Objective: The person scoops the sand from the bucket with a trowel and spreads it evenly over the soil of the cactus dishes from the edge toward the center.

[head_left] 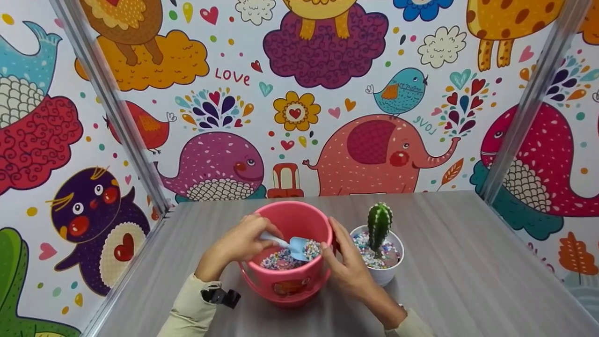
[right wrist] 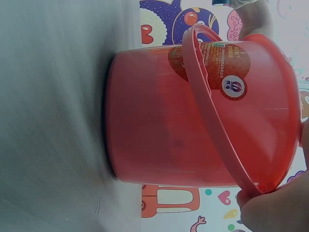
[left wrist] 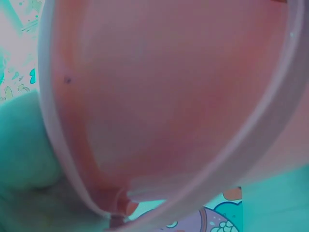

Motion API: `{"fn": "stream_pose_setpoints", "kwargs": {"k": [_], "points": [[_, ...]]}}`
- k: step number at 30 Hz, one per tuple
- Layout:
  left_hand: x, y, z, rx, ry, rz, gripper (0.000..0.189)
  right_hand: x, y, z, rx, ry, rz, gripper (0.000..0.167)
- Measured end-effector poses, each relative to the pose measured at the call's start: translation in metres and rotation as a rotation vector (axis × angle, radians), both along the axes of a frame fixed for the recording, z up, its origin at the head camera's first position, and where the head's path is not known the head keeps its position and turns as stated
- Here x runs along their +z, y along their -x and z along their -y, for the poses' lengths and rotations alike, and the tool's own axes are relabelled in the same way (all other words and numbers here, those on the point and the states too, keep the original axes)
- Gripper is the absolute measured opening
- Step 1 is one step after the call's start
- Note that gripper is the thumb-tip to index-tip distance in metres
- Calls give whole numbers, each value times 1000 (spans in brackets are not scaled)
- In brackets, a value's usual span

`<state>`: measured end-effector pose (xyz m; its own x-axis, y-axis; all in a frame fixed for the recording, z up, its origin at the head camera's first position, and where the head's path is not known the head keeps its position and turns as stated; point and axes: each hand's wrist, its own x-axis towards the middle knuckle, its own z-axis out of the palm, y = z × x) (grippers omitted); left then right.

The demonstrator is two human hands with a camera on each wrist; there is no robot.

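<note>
Blue scoop [head_left: 298, 249] loaded with beads [head_left: 312, 249], right inside the pink bucket [head_left: 292, 219]!
My left hand [head_left: 244, 238] pinches its handle, long axis running rightward, blade pointing at my right hand [head_left: 350, 267], whose fingers clamp the bucket's rim; just right, on the worktop [head_left: 468, 276], the potted cactus [head_left: 379, 227].

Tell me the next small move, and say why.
Probably raise the scoop gently, keeping it level, until it clears the bucket. The left hand grips its handle and beads appear heaped at its tip, so tilting could spill them; the right hand already holds the bucket's rim.
</note>
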<state>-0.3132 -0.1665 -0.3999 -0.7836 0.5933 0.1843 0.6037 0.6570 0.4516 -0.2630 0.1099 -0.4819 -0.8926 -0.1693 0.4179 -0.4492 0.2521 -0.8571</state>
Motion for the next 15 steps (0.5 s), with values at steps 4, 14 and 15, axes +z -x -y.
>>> {"fn": "stream_pose_setpoints", "kwargs": {"k": [4,14,15], "points": [[0,-1,1,3,-10,-13,11,0,0,0,2,12,6,70],[1,-6,7,32,-59,-55,13,0,1,-1,1,2,13,69],[1,-6,8,39,-64,-57,14,1,1,-1,1,3,15,69]]}}
